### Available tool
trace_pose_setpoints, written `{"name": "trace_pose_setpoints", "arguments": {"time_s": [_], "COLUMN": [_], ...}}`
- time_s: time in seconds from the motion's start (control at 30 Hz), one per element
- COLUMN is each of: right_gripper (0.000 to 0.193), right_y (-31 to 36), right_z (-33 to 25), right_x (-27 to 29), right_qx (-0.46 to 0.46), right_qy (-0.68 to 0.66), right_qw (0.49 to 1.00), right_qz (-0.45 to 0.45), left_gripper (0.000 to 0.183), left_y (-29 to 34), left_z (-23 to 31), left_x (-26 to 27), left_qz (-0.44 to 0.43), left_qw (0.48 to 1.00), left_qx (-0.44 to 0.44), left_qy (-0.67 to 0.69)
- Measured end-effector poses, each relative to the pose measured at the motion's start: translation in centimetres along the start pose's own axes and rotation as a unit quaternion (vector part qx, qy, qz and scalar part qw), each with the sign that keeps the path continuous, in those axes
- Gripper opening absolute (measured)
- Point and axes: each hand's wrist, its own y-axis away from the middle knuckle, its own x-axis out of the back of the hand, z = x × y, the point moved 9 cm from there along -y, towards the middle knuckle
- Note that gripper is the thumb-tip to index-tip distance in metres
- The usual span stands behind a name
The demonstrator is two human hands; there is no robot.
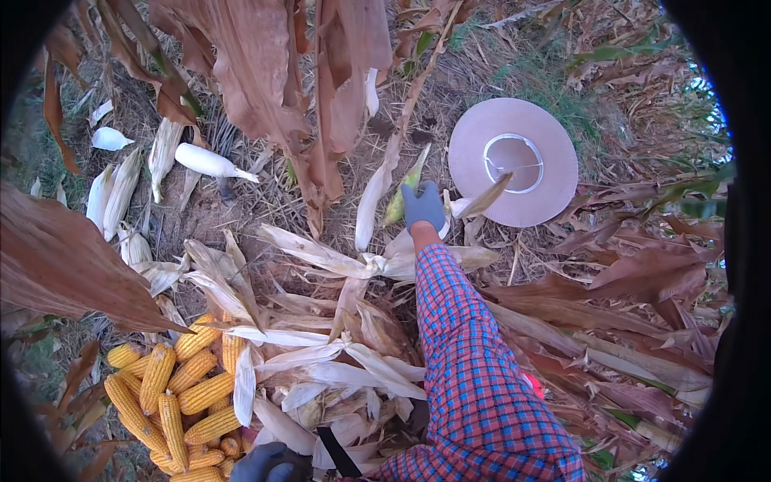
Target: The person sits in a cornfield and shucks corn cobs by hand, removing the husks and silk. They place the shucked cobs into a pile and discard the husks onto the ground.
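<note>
My right hand, in a grey glove, reaches far forward with its fingers curled against a green-yellow ear of corn still in its husk. The ear lies slanted on the ground at the hand's left side. My left hand, in a dark grey glove, is at the bottom edge with fingers curled; whatever it may hold is hidden. Beside it lies a heap of bare yellow corn cobs. Loose pale husks spread between the heap and my right arm.
A pale wide-brimmed hat lies upside down to the right of my right hand. Tall dry corn leaves hang across the upper middle, and another juts in from the left. White-husked ears lie upper left. Dry stalks cover the right side.
</note>
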Motion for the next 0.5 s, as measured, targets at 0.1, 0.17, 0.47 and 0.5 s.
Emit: {"name": "trace_pose_setpoints", "arguments": {"time_s": [0.1, 0.17, 0.47, 0.5], "right_gripper": [0.068, 0.08, 0.063, 0.065], "right_y": [0.9, 0.9, 5.7, 5.2], "right_z": [0.3, 1.7, 2.3, 2.8], "right_x": [-2.5, -3.8, -5.4, -4.8], "right_qx": [-0.047, -0.108, -0.079, -0.087], "right_qy": [0.048, -0.004, -0.161, -0.142], "right_qw": [0.996, 0.988, 0.978, 0.981], "right_qz": [-0.055, -0.114, -0.108, -0.097], "left_gripper": [0.032, 0.032, 0.029, 0.028], "left_y": [0.4, 0.8, 3.6, 3.7], "left_z": [-1.2, -1.3, 0.2, 0.4], "left_x": [-0.5, -0.8, -1.3, -1.5], "left_qz": [-0.009, -0.004, 0.059, 0.052], "left_qw": [0.998, 0.998, 0.996, 0.997], "left_qx": [0.049, 0.051, 0.01, 0.003], "left_qy": [0.035, 0.028, 0.06, 0.048]}}
